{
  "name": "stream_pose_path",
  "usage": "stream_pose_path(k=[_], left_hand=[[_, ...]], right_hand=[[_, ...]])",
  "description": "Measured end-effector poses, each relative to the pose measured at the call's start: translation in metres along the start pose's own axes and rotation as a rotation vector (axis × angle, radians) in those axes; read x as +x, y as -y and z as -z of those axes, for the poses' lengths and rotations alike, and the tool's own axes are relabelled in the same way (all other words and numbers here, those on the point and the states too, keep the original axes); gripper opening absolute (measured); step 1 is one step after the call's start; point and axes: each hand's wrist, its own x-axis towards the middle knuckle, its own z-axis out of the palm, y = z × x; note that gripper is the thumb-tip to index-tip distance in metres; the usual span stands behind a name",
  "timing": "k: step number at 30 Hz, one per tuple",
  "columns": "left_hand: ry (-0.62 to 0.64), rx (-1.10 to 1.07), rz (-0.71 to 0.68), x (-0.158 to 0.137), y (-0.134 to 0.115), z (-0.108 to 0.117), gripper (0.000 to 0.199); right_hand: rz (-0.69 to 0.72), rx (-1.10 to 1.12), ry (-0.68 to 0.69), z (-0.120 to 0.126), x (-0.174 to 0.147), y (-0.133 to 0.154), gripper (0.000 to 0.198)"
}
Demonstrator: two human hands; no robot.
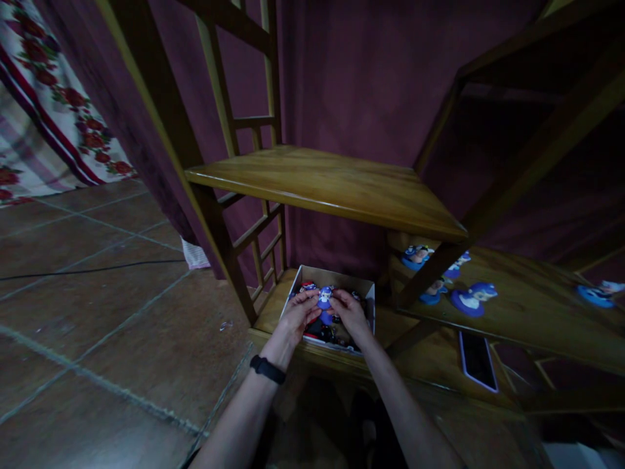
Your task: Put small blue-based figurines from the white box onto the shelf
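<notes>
hands: left hand (299, 314) and right hand (347, 314) both in the box (364, 286) on the bottom shelf (269, 312)
grip: fingertips of both closed on one blue figure (324, 297), held just above the pile
done: five or so figures (471, 299) laid out on the mid shelf (537, 312)
left: box looks well stocked
other: phone (477, 359) lies flat on the lower board

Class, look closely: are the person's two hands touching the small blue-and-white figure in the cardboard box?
Touching. The head view shows the left hand and right hand meeting fingertips on the blue-and-white figure above the box.
</notes>
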Motion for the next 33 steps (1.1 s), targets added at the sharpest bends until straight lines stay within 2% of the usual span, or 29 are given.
stream_pose_path(k=[7, 14, 17, 21, 24, 27, 33], left_hand=[[-0.021, 0.008, -0.021, 0.001, 0.004, -0.002, 0.015], [0.004, 0.030, -0.036, 0.003, 0.007, -0.003, 0.017], [0.041, 0.031, -0.039, 0.001, 0.007, -0.004, 0.021], [0.089, 0.065, -0.068, -0.004, 0.010, -0.006, 0.038], [0.081, 0.121, -0.104, -0.010, 0.013, -0.007, 0.046], [0.062, 0.162, -0.126, -0.016, 0.018, -0.006, 0.047], [0.064, 0.201, -0.190, -0.040, 0.026, -0.011, 0.045]], right_hand=[[-0.106, 0.055, -0.029, -0.002, -0.004, 0.004, 0.030], [-0.171, 0.147, -0.054, -0.003, -0.009, 0.013, 0.032], [-0.174, 0.187, -0.043, -0.001, -0.011, 0.016, 0.033], [-0.174, 0.256, 0.014, 0.001, -0.016, 0.017, 0.035], [-0.168, 0.266, 0.011, 0.002, -0.022, 0.015, 0.037], [-0.165, 0.280, -0.017, 0.001, -0.030, 0.014, 0.040], [-0.161, 0.316, 0.021, 0.000, -0.058, 0.024, 0.037]])
